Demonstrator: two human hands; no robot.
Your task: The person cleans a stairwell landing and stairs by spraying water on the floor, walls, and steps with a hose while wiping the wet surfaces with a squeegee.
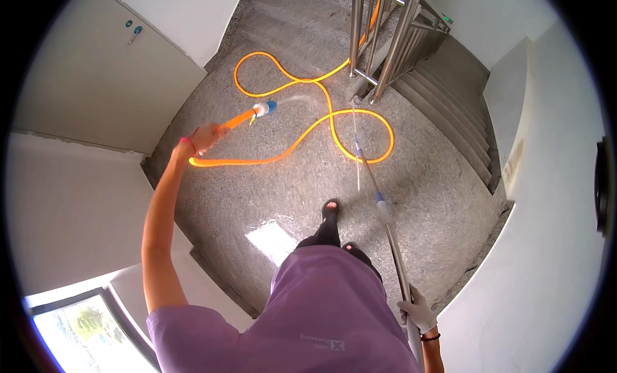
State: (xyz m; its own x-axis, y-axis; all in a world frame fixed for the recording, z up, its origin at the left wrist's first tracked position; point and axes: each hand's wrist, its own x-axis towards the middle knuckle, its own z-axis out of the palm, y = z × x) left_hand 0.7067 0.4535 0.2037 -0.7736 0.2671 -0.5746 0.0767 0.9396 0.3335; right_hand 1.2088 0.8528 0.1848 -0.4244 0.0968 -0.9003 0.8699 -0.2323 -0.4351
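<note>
My left hand (206, 137), bare with a red cord at the wrist, grips an orange hose (238, 118) near its end. A white and blue spray nozzle (264, 108) tips the hose, and a faint stream of water leaves it to the right. The rest of the hose lies in loops on the wet-looking floor. My right hand (418, 310), in a pale glove, is closed around a metal telescopic pole (396, 250) with blue collars. The pole slants down and away; a thin, pale crosspiece (357, 165) shows at its far end, its kind unclear.
Steel railings (385, 45) stand at the upper right, with the hose running up behind the bars. Stairs descend (448, 117) beyond them, and other steps (294, 16) lie at the top. A door (111, 74) is at the upper left, a window (91, 334) at the lower left.
</note>
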